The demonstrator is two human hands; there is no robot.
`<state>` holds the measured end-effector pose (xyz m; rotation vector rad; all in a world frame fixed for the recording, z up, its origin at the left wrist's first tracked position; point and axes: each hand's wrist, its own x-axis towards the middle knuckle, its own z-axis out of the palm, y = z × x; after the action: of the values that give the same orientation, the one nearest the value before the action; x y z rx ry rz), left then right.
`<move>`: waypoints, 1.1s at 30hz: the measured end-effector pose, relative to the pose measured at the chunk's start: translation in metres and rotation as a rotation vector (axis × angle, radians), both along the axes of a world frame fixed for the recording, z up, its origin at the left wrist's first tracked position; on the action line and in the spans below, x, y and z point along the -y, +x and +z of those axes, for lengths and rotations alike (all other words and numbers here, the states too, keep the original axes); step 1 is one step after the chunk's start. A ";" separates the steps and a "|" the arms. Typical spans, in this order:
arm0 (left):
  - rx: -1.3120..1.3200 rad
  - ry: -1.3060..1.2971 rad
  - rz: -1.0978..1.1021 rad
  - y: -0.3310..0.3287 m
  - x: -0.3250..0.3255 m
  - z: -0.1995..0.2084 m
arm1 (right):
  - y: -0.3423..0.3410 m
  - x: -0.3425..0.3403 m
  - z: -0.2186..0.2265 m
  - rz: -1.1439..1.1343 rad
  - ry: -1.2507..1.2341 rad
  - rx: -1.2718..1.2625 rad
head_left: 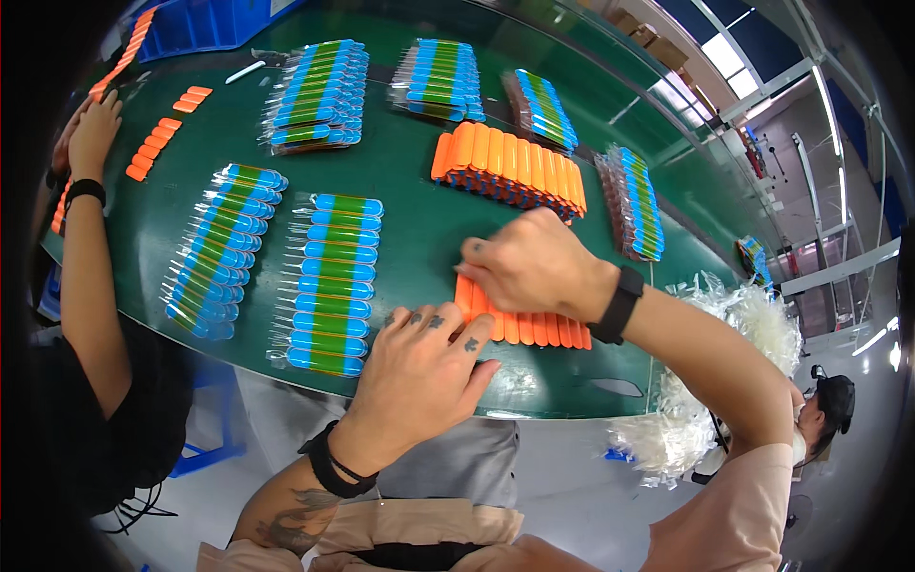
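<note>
My right hand (536, 265) is closed, with its fingertips at the upper left corner of a row of orange flat strips (543, 330) on the green table. It covers part of that row, and what its fingers pinch is hidden. My left hand (419, 374) lies by the table's near edge, fingers extended and thumb apart, holding nothing visible. Its fingertips are close to a column of blue-and-green round-ended strips (334, 281) in clear sleeves. A fanned column of similar strips (224, 250) lies farther left. Beyond my right hand stands a thick stack of orange strips (510, 167).
More blue-and-green stacks (319, 95) line the far side of the table (410, 162). A blue bin (205, 27) and a white pen (245, 71) are at the far left. At left, a co-worker's hand (93, 133) holds an orange chain. Clear plastic wrappers (667, 419) pile up at right.
</note>
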<state>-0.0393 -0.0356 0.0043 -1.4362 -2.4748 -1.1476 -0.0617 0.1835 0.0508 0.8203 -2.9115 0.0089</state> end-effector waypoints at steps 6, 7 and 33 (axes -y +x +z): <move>0.011 0.020 0.027 -0.001 0.002 -0.003 | -0.003 -0.010 0.004 0.062 0.044 0.062; 0.014 0.037 0.026 0.000 0.001 -0.004 | 0.005 -0.023 0.004 0.064 0.023 0.053; 0.079 0.092 0.019 0.002 0.002 -0.004 | 0.018 -0.016 -0.001 0.049 -0.071 0.051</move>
<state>-0.0372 -0.0377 0.0003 -1.3667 -2.4452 -1.3209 -0.0435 0.1995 0.0501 0.8919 -2.9188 0.1386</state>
